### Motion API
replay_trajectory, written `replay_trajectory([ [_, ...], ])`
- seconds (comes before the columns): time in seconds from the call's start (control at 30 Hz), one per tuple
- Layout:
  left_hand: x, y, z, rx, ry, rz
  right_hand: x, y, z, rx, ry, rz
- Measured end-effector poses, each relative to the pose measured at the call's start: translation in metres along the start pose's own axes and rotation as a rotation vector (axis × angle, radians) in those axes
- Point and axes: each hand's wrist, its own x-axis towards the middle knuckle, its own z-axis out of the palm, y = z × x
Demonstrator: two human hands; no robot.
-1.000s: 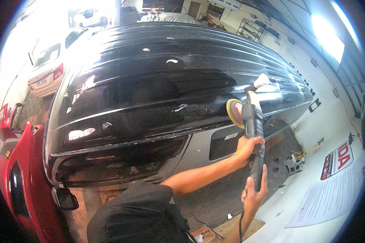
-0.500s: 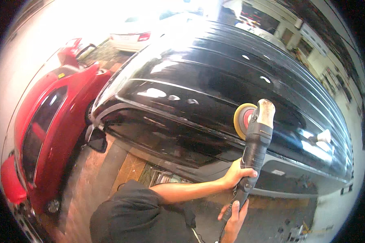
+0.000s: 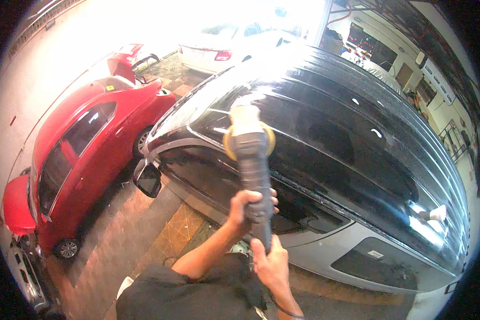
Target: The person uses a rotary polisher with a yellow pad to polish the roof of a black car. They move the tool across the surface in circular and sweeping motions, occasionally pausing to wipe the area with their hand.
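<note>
Both hands hold a long black car polisher (image 3: 253, 170) with a pale, bare-looking head. Behind that head shows the rim of its yellow round pad (image 3: 272, 141), over the front near part of a dark car's glossy black roof (image 3: 314, 128). Whether the pad touches the paint is hidden. My left hand (image 3: 245, 208) wraps round the middle of the polisher's body. Lower down, my right hand (image 3: 272, 264) grips its rear end, and a dark cord (image 3: 288, 311) runs past that wrist.
A side mirror (image 3: 148, 178) juts from the dark car. On the left stands a red car (image 3: 85, 144) with an opened panel, and a white car (image 3: 213, 50) is beyond. A small white-and-dark object (image 3: 437, 213) sits on the roof at right. Tiled floor (image 3: 178, 229) lies below.
The polisher has moved left along the roof with both hands and turned, so its pad is now mostly behind the head. My view has shifted too, showing more of the red car.
</note>
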Motion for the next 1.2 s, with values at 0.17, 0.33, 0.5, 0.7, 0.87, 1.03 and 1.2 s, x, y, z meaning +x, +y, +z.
replay_trajectory([
  [0.17, 0.031, 0.067, -0.051, -0.350, -0.203, 0.148, 0.061, -0.056, 0.045, -0.292, -0.094, -0.110],
  [0.33, 0.039, 0.076, -0.033, -0.258, -0.180, 0.126, 0.057, -0.081, 0.029, -0.307, -0.076, -0.102],
  [0.5, 0.037, 0.019, 0.027, -0.130, -0.181, 0.018, 0.018, -0.068, -0.034, -0.225, 0.068, -0.099],
  [0.7, 0.018, -0.058, 0.113, -0.024, -0.224, -0.263, -0.049, -0.049, -0.087, -0.265, 0.350, -0.024],
  [0.87, 0.012, -0.146, 0.166, 0.080, -0.393, -0.683, -0.097, -0.039, -0.117, -0.201, 0.735, 0.247],
  [1.03, 0.018, -0.245, 0.229, 0.071, -0.499, -0.866, -0.106, -0.025, -0.163, 0.036, 1.010, 0.440],
  [1.2, 0.017, -0.301, 0.279, 0.032, -0.568, -0.915, -0.105, -0.022, -0.203, -0.003, 1.182, 0.511],
])
